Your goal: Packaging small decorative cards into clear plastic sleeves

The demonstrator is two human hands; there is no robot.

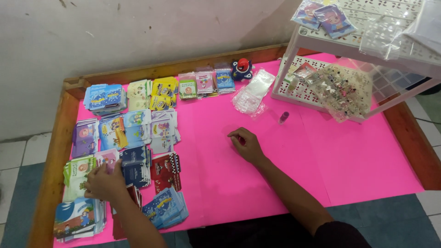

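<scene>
- The left hand (104, 183) lies on the stacks of small printed card packets (133, 138) at the left side of the wooden-framed table with a bright pink paper cover (367, 160); its fingers curl over a pink-and-white packet (108, 157), so its grip is closed on that packet.
- The right hand (245, 144) rests on the bare pink cover near the table's middle, well apart from the stacks; its fingers are curled in, and whether that grip holds anything cannot be told.
- A small purple bottle (283, 117) stands just beyond the right hand.
- A heap of clear plastic sleeves (253, 93) lies near the bottle, beside a blue round toy with a red top (242, 69).
- A white perforated plastic rack (317, 94) stands at the table's far right, carrying a clear bag of small trinkets (347, 89).
</scene>
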